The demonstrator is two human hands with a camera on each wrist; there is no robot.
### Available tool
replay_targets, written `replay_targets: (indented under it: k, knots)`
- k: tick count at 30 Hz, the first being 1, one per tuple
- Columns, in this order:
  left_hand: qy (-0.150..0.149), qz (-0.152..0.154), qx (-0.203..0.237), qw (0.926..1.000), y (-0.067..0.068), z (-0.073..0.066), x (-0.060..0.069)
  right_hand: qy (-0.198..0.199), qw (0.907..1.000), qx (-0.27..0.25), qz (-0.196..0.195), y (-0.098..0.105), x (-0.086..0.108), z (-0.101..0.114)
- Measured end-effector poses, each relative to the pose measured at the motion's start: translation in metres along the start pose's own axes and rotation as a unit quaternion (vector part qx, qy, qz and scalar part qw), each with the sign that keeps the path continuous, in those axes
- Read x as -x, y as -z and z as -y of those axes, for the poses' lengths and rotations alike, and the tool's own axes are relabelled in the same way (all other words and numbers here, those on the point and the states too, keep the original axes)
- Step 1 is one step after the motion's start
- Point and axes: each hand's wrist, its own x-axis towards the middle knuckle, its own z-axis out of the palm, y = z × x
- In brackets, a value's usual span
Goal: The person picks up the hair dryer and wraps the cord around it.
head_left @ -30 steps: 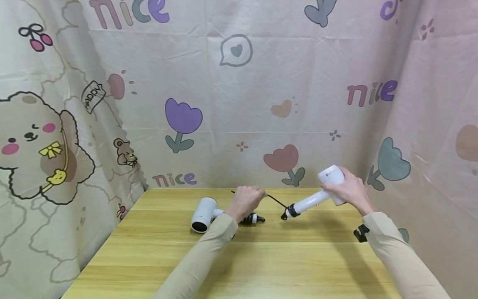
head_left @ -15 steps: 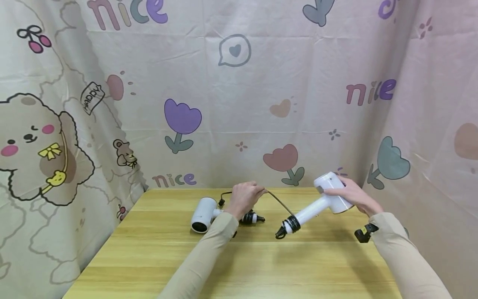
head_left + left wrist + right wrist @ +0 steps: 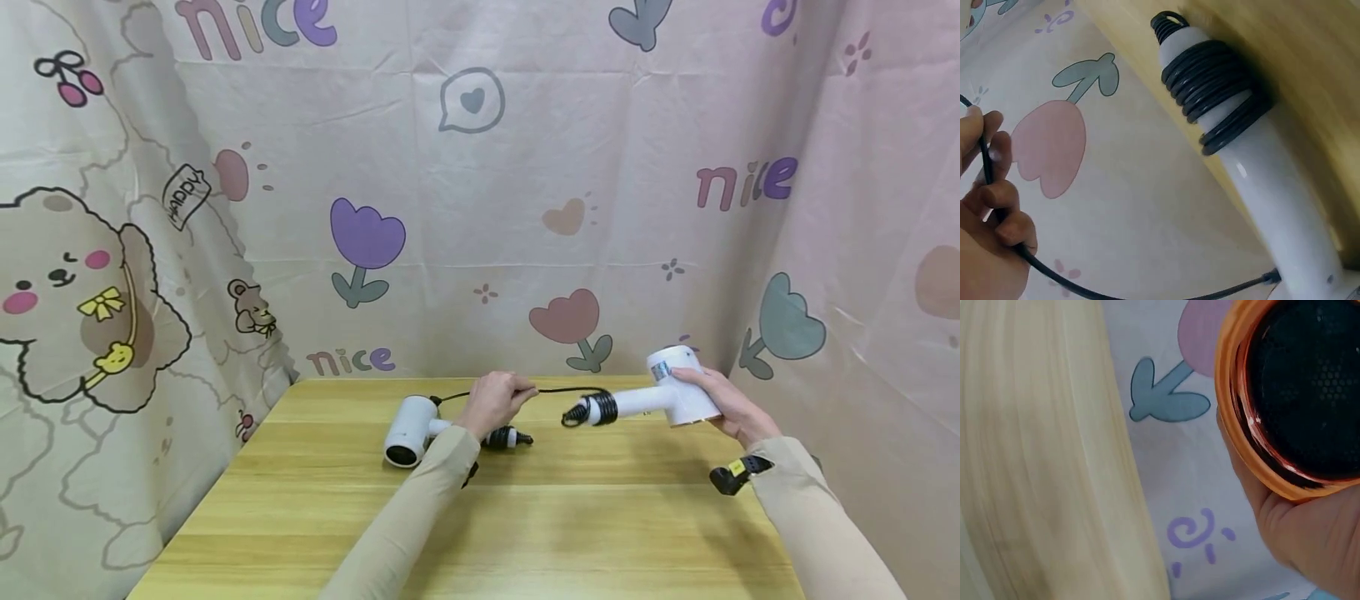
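My right hand (image 3: 731, 408) grips a white hair dryer (image 3: 678, 396) by its barrel, above the table's back right. Its handle points left, with black cord coiled round the lower end. In the right wrist view, the dryer's dark mesh end (image 3: 1329, 387) has a coppery rim. My left hand (image 3: 495, 402) pinches that dryer's black cord (image 3: 570, 389), fingers curled round it in the left wrist view. The cord's loose end (image 3: 1269, 275) hangs by a second white hair dryer (image 3: 409, 432). This one lies on the table, its cord-wrapped handle (image 3: 1254, 144) partly behind my left arm.
The wood-grain table (image 3: 300, 517) meets a printed curtain (image 3: 480, 208) along its back edge. More curtain hangs on both sides. A small black device (image 3: 731, 475) sits on my right wrist.
My right hand has shifted slightly right and the held dryer's handle has tipped up to nearly level. The cord between the hands now runs flatter. My left hand stays almost in place.
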Motion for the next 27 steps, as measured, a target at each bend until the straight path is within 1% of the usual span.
replay_targets:
  k: [3, 5, 8, 11, 14, 15, 18, 20, 23, 26, 27]
  knots:
    - [-0.006, 0.013, 0.004, 0.9999, -0.006, 0.001, 0.002, -0.035, 0.9965, -0.075, 0.012, -0.003, -0.001, -0.001]
    - [-0.021, 0.015, -0.004, 0.9997, -0.012, 0.0, 0.003, -0.057, 0.99, -0.128, 0.018, -0.007, -0.002, -0.002]
    - [-0.049, 0.01, -0.026, 0.9984, -0.02, -0.003, 0.005, -0.078, 0.977, -0.196, 0.027, -0.011, -0.004, -0.001]
    - [-0.064, 0.009, -0.068, 0.9956, -0.024, -0.01, 0.005, -0.104, 0.9621, -0.252, 0.005, -0.016, -0.007, 0.003]
    - [-0.077, 0.014, -0.118, 0.9899, -0.025, -0.019, 0.005, -0.119, 0.951, -0.285, -0.02, -0.021, -0.008, 0.009]
    - [-0.082, 0.016, -0.131, 0.9878, -0.024, -0.022, 0.005, -0.124, 0.9472, -0.294, -0.035, -0.022, -0.009, 0.011]
    - [-0.101, 0.026, -0.158, 0.9819, -0.023, -0.031, 0.004, -0.127, 0.9455, -0.292, -0.068, -0.029, -0.01, 0.014]
    - [-0.114, 0.035, -0.17, 0.9781, -0.021, -0.036, 0.004, -0.125, 0.948, -0.273, -0.107, -0.034, -0.01, 0.015]
    - [-0.132, 0.042, -0.18, 0.9739, -0.018, -0.042, 0.005, -0.113, 0.954, -0.213, -0.178, -0.041, -0.011, 0.015]
    - [-0.143, 0.035, -0.18, 0.9726, -0.013, -0.047, 0.005, -0.09, 0.9524, -0.139, -0.256, -0.046, -0.013, 0.014]
    - [-0.145, 0.031, -0.176, 0.9732, -0.011, -0.048, 0.005, -0.08, 0.9515, -0.117, -0.273, -0.048, -0.015, 0.013]
